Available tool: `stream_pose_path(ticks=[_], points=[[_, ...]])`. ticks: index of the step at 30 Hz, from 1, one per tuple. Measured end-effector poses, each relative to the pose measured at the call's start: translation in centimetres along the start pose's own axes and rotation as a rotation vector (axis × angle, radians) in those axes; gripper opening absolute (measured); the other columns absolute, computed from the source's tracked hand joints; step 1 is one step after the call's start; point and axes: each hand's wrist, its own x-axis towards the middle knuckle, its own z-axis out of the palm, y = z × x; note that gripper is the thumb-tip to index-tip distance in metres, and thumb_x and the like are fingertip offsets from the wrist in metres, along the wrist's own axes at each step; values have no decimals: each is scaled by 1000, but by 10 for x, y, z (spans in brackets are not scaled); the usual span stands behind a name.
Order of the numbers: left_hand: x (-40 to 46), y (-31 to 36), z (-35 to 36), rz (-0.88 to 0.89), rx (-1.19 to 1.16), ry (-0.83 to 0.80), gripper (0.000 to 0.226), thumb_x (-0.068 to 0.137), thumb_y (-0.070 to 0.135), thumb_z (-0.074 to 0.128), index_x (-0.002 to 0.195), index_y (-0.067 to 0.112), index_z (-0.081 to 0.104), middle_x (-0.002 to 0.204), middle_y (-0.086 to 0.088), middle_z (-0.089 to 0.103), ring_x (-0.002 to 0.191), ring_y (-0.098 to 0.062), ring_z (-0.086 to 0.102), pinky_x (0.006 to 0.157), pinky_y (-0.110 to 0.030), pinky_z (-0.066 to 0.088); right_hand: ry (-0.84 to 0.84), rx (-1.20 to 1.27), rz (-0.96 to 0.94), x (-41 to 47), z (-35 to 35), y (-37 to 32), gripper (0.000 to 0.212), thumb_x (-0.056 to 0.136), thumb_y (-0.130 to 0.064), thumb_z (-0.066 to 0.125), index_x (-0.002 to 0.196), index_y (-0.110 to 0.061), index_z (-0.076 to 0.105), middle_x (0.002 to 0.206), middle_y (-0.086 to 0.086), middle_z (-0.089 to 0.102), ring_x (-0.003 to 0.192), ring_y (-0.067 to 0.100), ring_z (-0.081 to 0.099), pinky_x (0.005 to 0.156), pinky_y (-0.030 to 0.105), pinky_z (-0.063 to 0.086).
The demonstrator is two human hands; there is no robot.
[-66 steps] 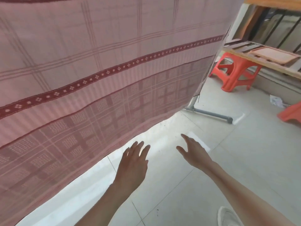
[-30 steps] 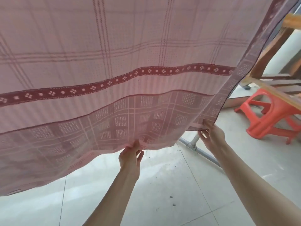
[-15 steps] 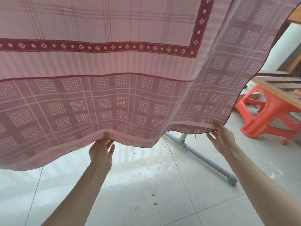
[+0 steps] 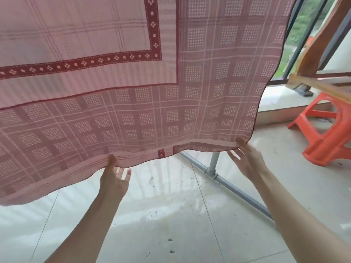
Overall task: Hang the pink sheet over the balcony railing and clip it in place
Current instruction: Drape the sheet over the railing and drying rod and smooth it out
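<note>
Left hand (image 4: 115,180): centre frame, thumb pinching the pink sheet (image 4: 117,76) at its lower hem.
Right hand (image 4: 247,158): pinching the hem's lower-right corner.
Sheet: fills upper frame, hanging.
Handling: looks thin, limp, light; grip the hemmed edge.

Thin woven pink sheet (image 4: 171,92), glossy tiled floor (image 4: 180,215), grey metal pipe (image 4: 235,188), orange plastic stool (image 4: 326,133)

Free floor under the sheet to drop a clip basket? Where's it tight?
Bare tile between the two forearms, below the pink sheet hem, left of the grey pipe stand. Also far left, under the sagging hem. Crowded right: orange stool and wooden frame.
</note>
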Motion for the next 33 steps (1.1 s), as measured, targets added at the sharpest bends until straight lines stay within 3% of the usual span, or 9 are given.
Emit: stream_pose_path(ticks=[3, 6, 9, 11, 16, 19, 22, 25, 33], points=[[-7, -21, 10, -33, -4, -123, 51, 84, 37, 61, 131, 21, 47, 129, 1, 46, 118, -17, 47, 97, -38, 42, -80, -3, 57, 5, 12, 11, 29, 87, -30, 59, 108, -11, 60, 107, 5, 65, 105, 21, 60, 89, 35, 48], [-11, -34, 21, -56, -4, -190, 43, 87, 28, 60, 128, 21, 49, 121, 3, 52, 115, -18, 50, 93, -38, 43, -88, 112, 134, 12, 25, 23, 29, 92, -32, 52, 112, -11, 58, 112, 8, 62, 110, 22, 56, 91, 38, 49], [-9, -38, 29, -65, -50, -152, 18, 87, 16, 61, 105, 15, 57, 102, 1, 61, 101, -15, 57, 80, -34, 48, -101, 160, 194, 17, 40, 30, 47, 93, -33, 51, 134, -12, 43, 142, 12, 41, 131, 30, 38, 96, 41, 45], [-6, -38, 29, -50, -49, -102, 7, 87, 12, 60, 93, 13, 57, 90, 1, 61, 88, -11, 58, 72, -29, 48, -83, 182, 210, 20, 48, 32, 53, 93, -35, 51, 139, -13, 36, 148, 12, 32, 137, 32, 30, 102, 45, 40], [2, -28, 16, 36, -17, -44, 5, 89, 7, 57, 88, 12, 56, 88, 1, 61, 79, -10, 58, 81, -26, 44, -65, 278, 248, 21, 63, 38, 43, 95, -34, 46, 135, -18, 41, 140, 13, 43, 129, 30, 41, 96, 46, 43], [4, -21, 11, 59, -4, -32, 3, 89, 8, 56, 88, 11, 56, 89, 1, 61, 81, -10, 58, 82, -27, 44, -85, 287, 289, 20, 73, 42, 41, 95, -37, 46, 132, -20, 42, 144, 13, 37, 132, 32, 38, 97, 47, 43], [4, -22, 8, 61, 18, -40, 4, 89, 8, 56, 87, 12, 57, 88, 1, 62, 79, -9, 56, 76, -25, 44, -116, 363, 321, 21, 80, 44, 43, 95, -35, 46, 134, -18, 39, 148, 13, 32, 134, 33, 35, 100, 48, 41], [4, -27, 9, 46, 2, -54, 6, 88, 7, 57, 85, 13, 58, 71, 7, 69, 74, -7, 56, 68, -22, 44, -167, 424, 347, 23, 85, 43, 40, 97, -33, 43, 133, -17, 39, 147, 14, 33, 135, 31, 33, 104, 49, 37], [10, -26, 8, -10, -104, -107, 10, 90, 6, 53, 86, 9, 61, 67, 4, 72, 58, -6, 67, 50, -17, 52, -166, 275, 314, 30, 81, 47, 35, 94, -35, 48, 125, -19, 49, 137, 12, 48, 128, 27, 43, 91, 41, 46]])
